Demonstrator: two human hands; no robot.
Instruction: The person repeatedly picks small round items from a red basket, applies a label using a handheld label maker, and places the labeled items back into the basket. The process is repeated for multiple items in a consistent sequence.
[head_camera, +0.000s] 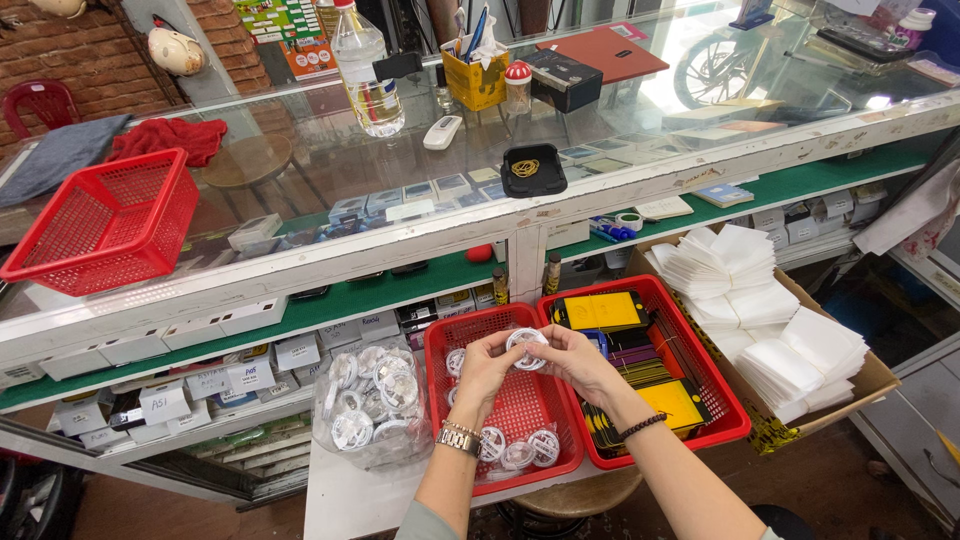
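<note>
Red plastic mesh basket (470, 340) sits on a white tabletop (350, 500), holding several round clear-wrapped white discs. Above this basket, the left hand (487, 365) and right hand (572, 358) together pinch one small round white disc (527, 345). Just right of the basket, a second red basket (715, 375) holds flat black-and-yellow packets. Left of it, a clear plastic bag (372, 405) bulges with more discs.
</note>
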